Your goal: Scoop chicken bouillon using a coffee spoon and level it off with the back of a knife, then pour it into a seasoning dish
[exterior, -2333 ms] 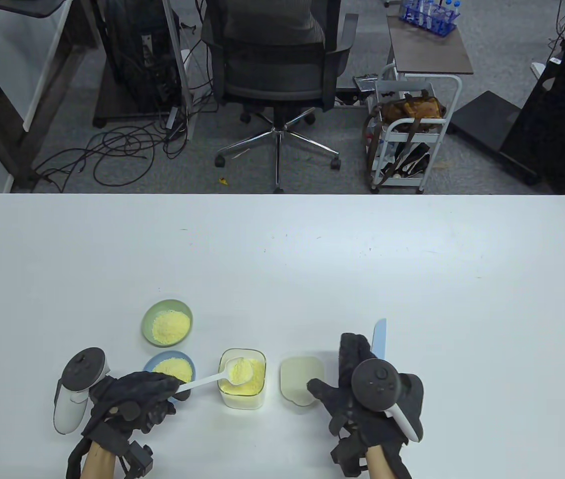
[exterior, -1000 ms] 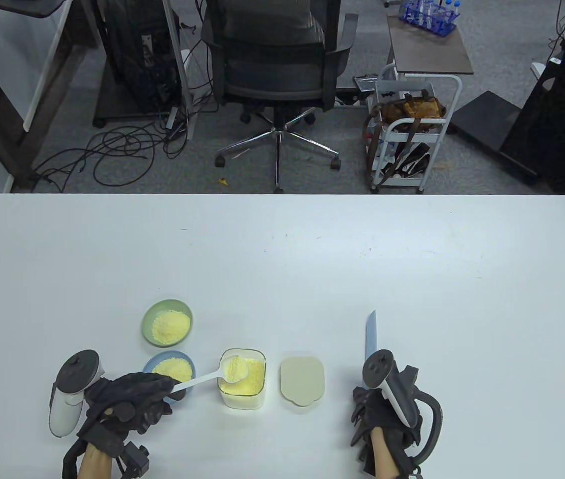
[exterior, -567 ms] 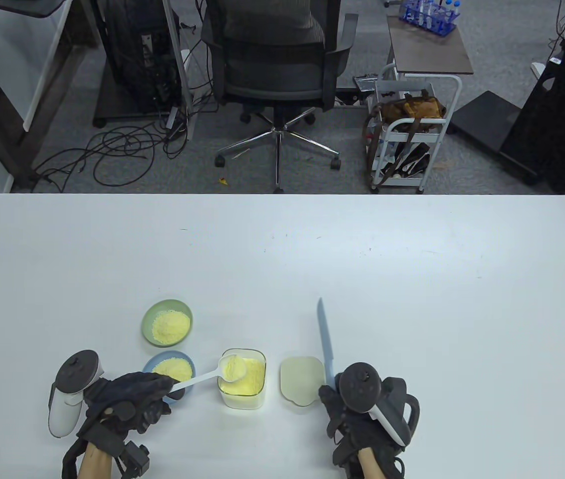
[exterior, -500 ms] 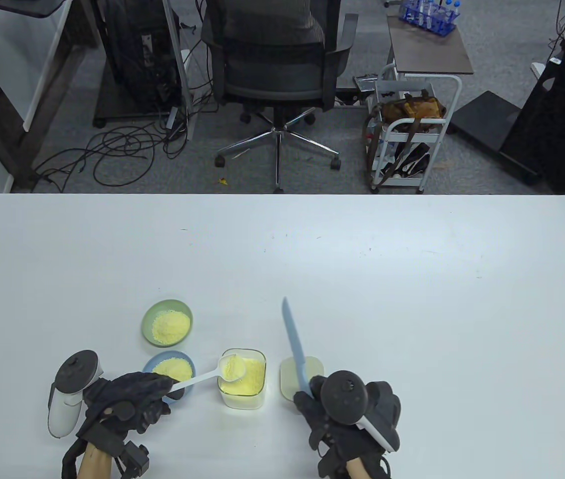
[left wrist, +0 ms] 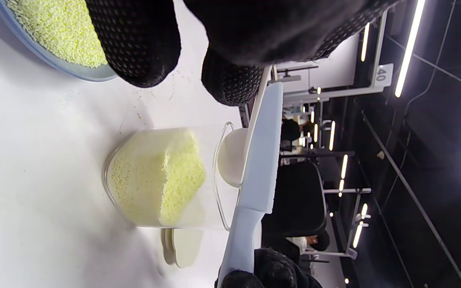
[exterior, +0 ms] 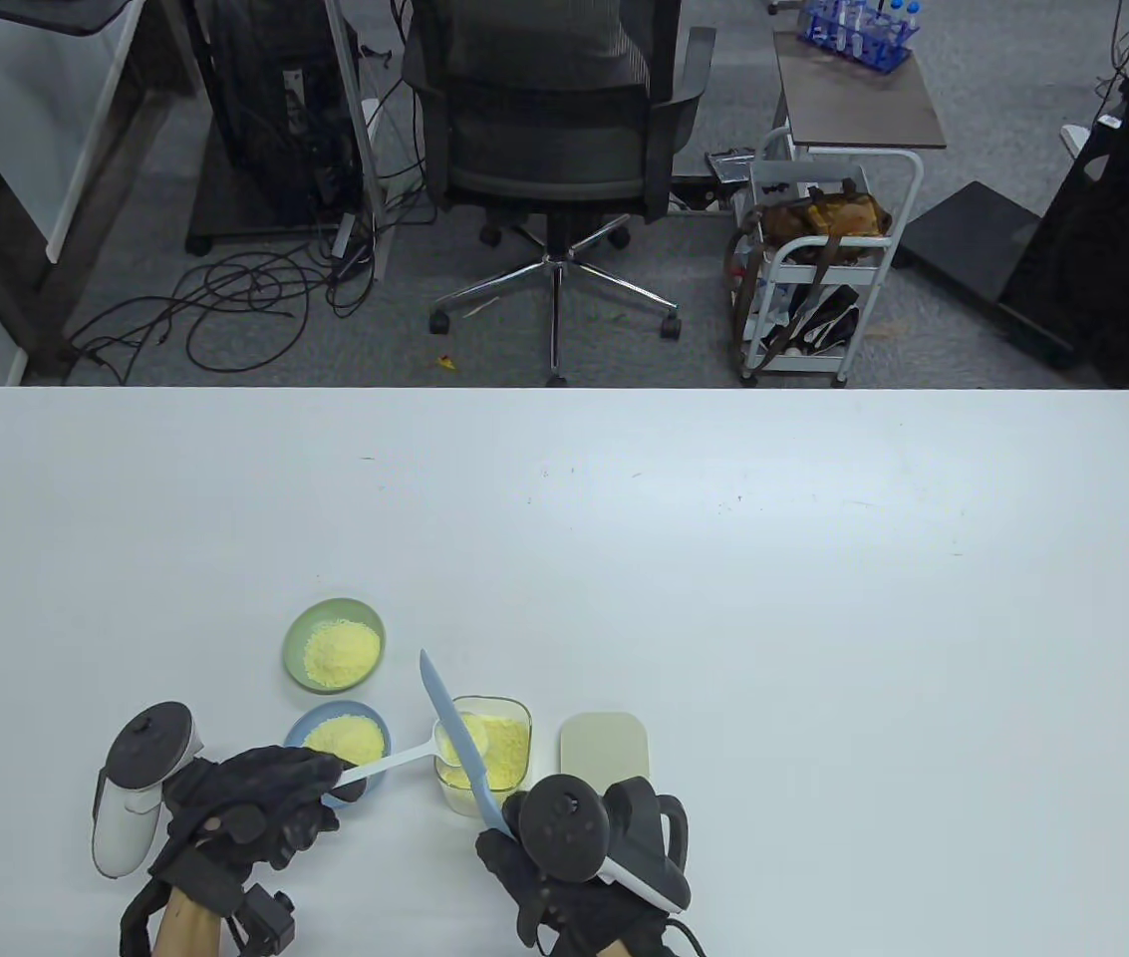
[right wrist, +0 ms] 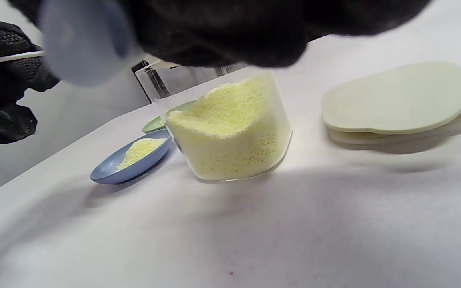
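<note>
Swinging across from the far right, the right hand point(exterior: 564, 857) has carried the pale blue knife point(exterior: 454, 733) over to the left hand's side; a couple of seconds ago that hand lay flat on the knife out beyond the lid, and half a second ago the blade still stood over the lid. Its fingers are curled round the knife's handle, and the blade now slants across the clear bouillon container point(exterior: 484, 755), just ahead of the right hand, lying over the bowl of the coffee spoon point(exterior: 395, 763). From the left wrist view the blade sits against the spoon bowl's rim, though whether back or edge is down I cannot tell. To my eye this means scooping is done and levelling is about to begin.

By contrast the left hand point(exterior: 255, 812) has barely shifted: it pinches the spoon's handle as before, holding the heaped bowl over the container. The blue seasoning dish point(exterior: 300, 731) sits under the left fingers, already holding some bouillon, with the green dish point(exterior: 300, 628) just beyond it. The cream lid point(exterior: 604, 743) rests ahead of the right hand, now uncovered.
</note>
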A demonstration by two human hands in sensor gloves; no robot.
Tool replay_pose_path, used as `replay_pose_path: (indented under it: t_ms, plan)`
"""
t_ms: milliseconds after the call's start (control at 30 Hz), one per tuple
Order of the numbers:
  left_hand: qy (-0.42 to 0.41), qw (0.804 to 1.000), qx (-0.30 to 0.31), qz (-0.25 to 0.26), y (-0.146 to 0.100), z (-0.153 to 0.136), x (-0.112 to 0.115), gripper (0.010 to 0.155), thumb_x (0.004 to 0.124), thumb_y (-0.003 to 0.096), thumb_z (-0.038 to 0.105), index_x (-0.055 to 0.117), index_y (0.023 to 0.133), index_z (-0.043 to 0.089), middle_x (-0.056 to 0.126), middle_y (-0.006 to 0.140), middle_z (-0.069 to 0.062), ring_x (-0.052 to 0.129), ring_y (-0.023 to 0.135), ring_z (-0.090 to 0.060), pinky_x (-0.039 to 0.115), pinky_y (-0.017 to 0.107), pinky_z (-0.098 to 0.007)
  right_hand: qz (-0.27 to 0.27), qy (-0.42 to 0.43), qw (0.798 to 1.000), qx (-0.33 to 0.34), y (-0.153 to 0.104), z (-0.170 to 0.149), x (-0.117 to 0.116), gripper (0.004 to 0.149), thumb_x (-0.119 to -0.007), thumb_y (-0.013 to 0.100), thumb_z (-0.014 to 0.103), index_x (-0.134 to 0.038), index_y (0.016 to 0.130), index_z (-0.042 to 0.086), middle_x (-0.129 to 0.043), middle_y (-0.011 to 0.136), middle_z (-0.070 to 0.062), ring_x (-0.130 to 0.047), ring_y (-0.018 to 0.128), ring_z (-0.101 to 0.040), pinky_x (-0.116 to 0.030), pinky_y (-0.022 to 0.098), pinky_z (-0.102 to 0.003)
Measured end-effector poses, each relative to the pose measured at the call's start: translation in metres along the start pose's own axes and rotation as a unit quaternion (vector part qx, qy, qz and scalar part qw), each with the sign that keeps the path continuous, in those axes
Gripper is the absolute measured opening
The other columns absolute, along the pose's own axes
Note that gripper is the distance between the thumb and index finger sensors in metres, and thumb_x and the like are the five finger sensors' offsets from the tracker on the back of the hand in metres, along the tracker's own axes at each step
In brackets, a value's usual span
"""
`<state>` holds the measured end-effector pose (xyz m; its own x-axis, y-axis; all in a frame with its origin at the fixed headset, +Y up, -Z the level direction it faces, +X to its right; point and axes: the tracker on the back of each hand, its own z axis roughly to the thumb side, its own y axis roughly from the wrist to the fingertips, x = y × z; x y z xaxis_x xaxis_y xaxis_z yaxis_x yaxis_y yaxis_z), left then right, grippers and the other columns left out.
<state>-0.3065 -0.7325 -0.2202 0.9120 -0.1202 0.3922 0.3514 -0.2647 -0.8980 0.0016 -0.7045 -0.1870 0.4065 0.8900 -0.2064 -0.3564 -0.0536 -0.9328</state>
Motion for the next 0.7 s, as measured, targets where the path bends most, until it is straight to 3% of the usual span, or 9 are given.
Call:
replay_pose_path:
  t_ms: [533,700]
  plan:
    - [0.003,1.000,0.004,0.008,-0.003,0.001,-0.002,0.045,0.080,0.0450,0.036,0.092,0.062,-0.004,0.095,0.011,0.003,0.082,-0.009,0.005,0.083,0.039,-0.032,-0.034,0.007,0.999,-0.028,-0.016,-0.034,0.011,0.044,-0.082,0.045,0.038,-0.078,0.069,0.003,-0.088,0.043,-0.014,-0.086,0.016,-0.017,-0.078,0.022,-0.042]
    - [0.001,1.000,0.004,0.009,-0.003,0.001,-0.002,0.045,0.080,0.0450,0.036,0.092,0.062,-0.004,0.095,0.012,0.003,0.082,-0.009,0.004,0.083,0.039,-0.032,-0.085,0.002,0.991,-0.099,-0.015,-0.072,0.027,0.044,-0.083,0.044,0.038,-0.078,0.069,0.002,-0.088,0.043,-0.014,-0.085,0.017,-0.018,-0.078,0.022,-0.043]
